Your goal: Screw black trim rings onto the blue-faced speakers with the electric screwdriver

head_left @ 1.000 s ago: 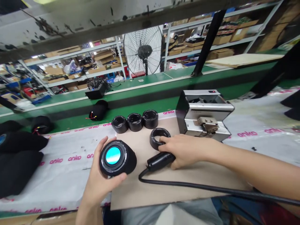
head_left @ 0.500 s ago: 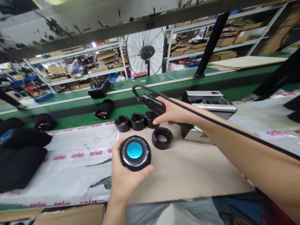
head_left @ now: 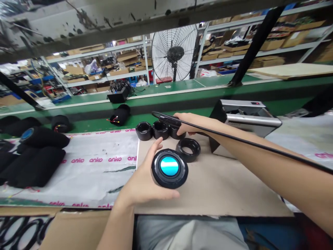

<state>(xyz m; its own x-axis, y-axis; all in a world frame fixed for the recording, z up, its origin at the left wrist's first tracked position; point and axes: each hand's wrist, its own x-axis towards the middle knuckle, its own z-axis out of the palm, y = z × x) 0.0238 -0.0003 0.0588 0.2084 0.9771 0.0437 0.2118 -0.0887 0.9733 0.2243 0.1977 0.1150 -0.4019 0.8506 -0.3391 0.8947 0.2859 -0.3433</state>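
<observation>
Head view: my left hand (head_left: 144, 184) cups round black unit with cyan centre (head_left: 169, 167), fingers curled round rim, face up, over counter (head_left: 229, 187). My right hand (head_left: 191, 124) just beyond, fingers closed on black corded tool (head_left: 169, 120), long axis pointing left above row of black rings (head_left: 153, 130).

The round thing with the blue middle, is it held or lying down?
Held: the left hand grips the round thing, thumb and finger around its rim.

view: head-worn | facing: forward, down | range: close above left hand (head_left: 144, 184), right hand (head_left: 189, 124)
</observation>
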